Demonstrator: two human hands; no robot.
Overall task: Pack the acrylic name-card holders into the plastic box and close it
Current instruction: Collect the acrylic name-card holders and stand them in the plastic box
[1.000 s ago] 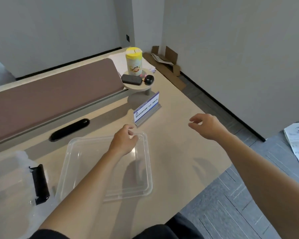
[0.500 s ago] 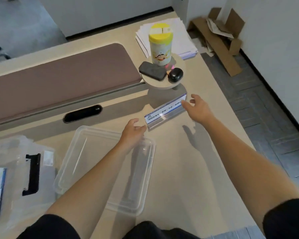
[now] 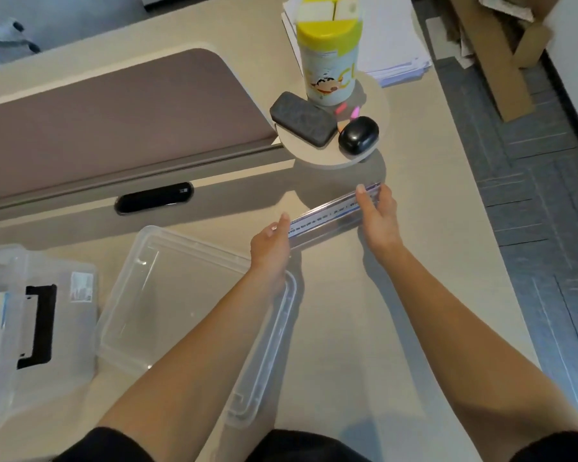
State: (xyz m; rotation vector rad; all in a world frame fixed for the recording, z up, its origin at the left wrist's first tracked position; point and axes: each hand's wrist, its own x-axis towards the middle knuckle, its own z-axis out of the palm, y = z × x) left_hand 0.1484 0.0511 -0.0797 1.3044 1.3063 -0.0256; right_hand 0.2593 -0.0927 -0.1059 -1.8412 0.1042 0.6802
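Observation:
An acrylic name-card holder (image 3: 324, 219) with a blue-and-white card stands on the beige table beneath a round shelf. My left hand (image 3: 270, 245) grips its left end. The right end is held in my right hand (image 3: 378, 216), thumb on the front face. A shallow clear plastic lid (image 3: 167, 288) lies under my left forearm. The translucent plastic box (image 3: 7, 261) with a black latch (image 3: 37, 325) sits at the far left, with a printed card showing in it.
A round shelf (image 3: 317, 155) just behind the holder carries a yellow-lidded canister (image 3: 327, 61), a black case (image 3: 302, 119) and a black pod (image 3: 358, 135). Behind it lies a paper stack (image 3: 391, 38). A brown divider (image 3: 114, 121) runs along the back left. The table edge runs down the right.
Both hands reached forward and closed on the two ends of the name-card holder. The view has tilted down and moved closer to the table.

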